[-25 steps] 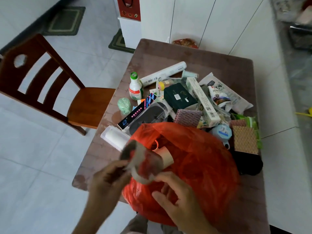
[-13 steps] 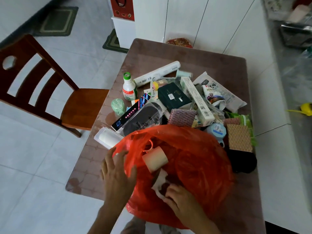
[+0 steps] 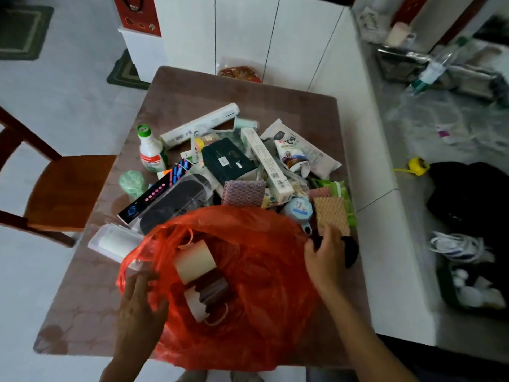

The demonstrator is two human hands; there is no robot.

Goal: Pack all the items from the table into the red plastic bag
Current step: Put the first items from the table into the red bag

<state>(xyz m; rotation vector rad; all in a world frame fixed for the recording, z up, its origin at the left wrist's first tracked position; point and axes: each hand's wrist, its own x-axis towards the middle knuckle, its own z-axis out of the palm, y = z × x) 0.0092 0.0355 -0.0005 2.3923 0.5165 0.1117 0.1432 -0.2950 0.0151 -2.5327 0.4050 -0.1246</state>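
Note:
The red plastic bag (image 3: 248, 312) stands open at the table's (image 3: 192, 86) near edge. Inside lie a cardboard tube (image 3: 192, 261) and a folded face mask (image 3: 209, 299). My left hand (image 3: 137, 307) holds the bag's left rim. My right hand (image 3: 325, 255) is at the bag's right side, fingers curled on a black bundle (image 3: 351, 252) just below a brown sponge (image 3: 330, 213). Behind the bag lies a pile: a black case (image 3: 170, 202), a pink sponge (image 3: 242, 193), a dark green box (image 3: 228, 161), a green-capped white bottle (image 3: 150, 150) and long white boxes (image 3: 198, 125).
A clear box holding a white roll (image 3: 115, 241) lies left of the bag. A wooden chair (image 3: 66, 188) stands at the table's left. On the right runs a white ledge (image 3: 385, 216), with clutter, shoes and a yellow tape measure (image 3: 418, 166) beyond it.
The mask that both hands held now lies in the bag. My right hand has left the bag and moved right to the black bundle. My left hand stays at the left rim.

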